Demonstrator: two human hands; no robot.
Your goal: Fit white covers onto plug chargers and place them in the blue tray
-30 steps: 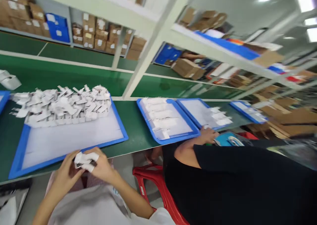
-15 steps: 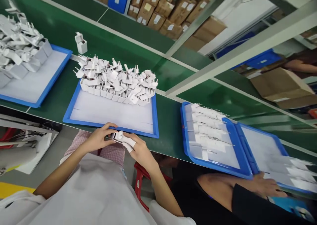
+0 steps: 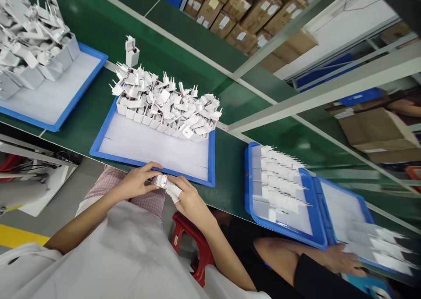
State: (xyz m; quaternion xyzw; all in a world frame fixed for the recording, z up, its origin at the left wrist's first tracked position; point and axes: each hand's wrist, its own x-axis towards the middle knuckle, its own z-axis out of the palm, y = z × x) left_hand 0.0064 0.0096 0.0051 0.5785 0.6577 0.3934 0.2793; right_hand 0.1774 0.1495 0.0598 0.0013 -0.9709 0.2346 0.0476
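Note:
A small white plug charger (image 3: 161, 181) is held between my two hands, just off the front edge of the bench. My left hand (image 3: 140, 183) pinches its left side with thumb and index finger. My right hand (image 3: 192, 202), with white covers on some fingers, grips it from the right. Fingers hide part of the charger. Right behind my hands lies a blue-rimmed tray (image 3: 212, 158) with a white liner. Along its far side stand rows of white charger housings (image 3: 164, 108), their pronged covers tilted on top.
A single open charger (image 3: 132, 52) stands behind the tray. Another blue tray (image 3: 54, 126) heaped with chargers is at left. To the right, a blue tray (image 3: 279, 233) holds chargers in rows; beside it rests a co-worker's hand (image 3: 344, 259). A red stool (image 3: 197, 242) stands below.
The view has shifted slightly. Both hands still hold the charger in nearly the same place, and its dark opening shows less now. The co-worker's hand stays by the right-hand trays.

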